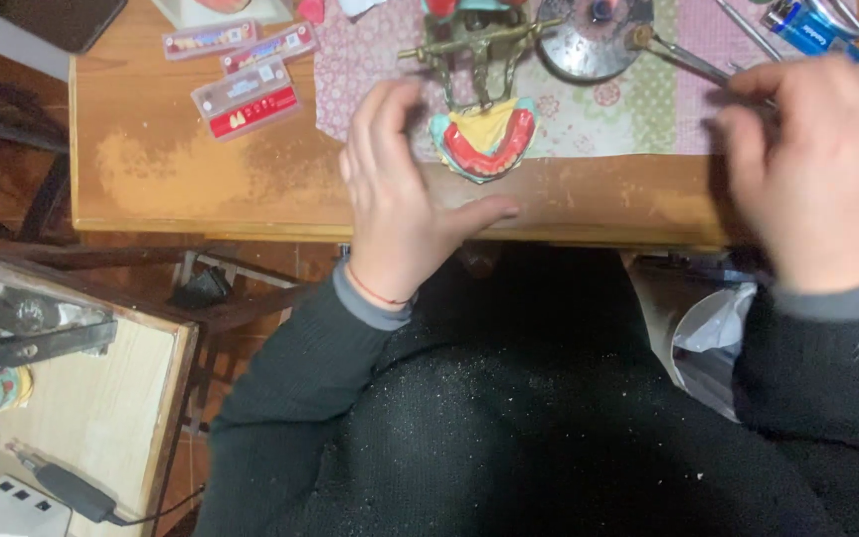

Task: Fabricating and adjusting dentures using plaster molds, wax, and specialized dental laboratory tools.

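Wooden worktop, patterned cloth along its far edge. We see the left hand near the front edge, fingers spread and empty, just beside a red wax denture model at the cloth's near edge. Right hand, blurred, seems closed on a thin metal tool.
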